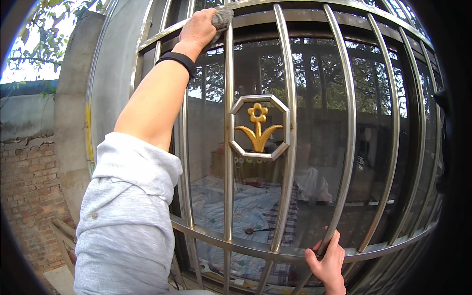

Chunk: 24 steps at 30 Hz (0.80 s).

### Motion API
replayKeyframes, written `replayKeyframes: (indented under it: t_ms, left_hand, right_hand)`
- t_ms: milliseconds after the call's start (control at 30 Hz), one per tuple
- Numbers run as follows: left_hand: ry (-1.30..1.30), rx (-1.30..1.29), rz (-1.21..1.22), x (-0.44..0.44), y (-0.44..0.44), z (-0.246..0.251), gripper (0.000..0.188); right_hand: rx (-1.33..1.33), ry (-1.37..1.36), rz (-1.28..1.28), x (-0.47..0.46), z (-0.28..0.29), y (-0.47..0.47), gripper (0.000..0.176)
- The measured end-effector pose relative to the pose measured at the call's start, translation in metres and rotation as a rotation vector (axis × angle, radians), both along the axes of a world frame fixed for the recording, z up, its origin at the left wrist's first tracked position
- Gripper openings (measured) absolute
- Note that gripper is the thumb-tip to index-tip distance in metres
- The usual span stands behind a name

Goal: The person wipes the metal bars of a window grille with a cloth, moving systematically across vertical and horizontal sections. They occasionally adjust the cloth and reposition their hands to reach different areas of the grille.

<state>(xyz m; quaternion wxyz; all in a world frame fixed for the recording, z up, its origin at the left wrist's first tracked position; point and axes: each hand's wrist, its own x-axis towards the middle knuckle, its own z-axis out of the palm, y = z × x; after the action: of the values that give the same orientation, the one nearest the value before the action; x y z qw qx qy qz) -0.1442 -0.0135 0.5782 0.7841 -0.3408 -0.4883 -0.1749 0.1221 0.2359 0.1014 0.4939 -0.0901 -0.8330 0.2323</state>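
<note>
My left hand (198, 30), with a black band at the wrist, is raised to the upper rail of a stainless-steel window grille (290, 121). It holds a grey cloth (222, 20) against the top of an upright bar. Low on the right, my right hand (327, 258) grips another upright bar where it meets the lower rail (254, 247). Between the two hands, an octagonal metal frame (259, 156) around a gold-coloured flower ornament (259, 123) is fixed between two bars.
Behind the bars is window glass (320, 140) with reflections of trees; a bed with a light blue patterned cover (236, 206) shows through it. At left stand a concrete pillar (72, 110), a brick wall (31, 184) and a wooden frame (62, 236).
</note>
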Motion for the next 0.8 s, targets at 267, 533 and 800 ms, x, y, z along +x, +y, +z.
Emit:
replayKeyframes:
  t_ms: [267,533,800]
  left_hand:
    - [-0.251,0.040,0.031,-0.008,-0.034,-0.004,0.032]
    - [-0.347,-0.150,-0.012,-0.009,0.001,0.006,0.042]
    - [0.075,-0.157,-0.393,0.039,0.018,-0.009,0.038]
  right_hand:
    - [-0.016,0.004,-0.002,0.002,0.004,-0.004,0.071]
    - [-0.023,0.019,0.007,0.000,0.004,-0.006,0.071]
    - [0.004,0.031,0.012,0.001,0.003,-0.003,0.071]
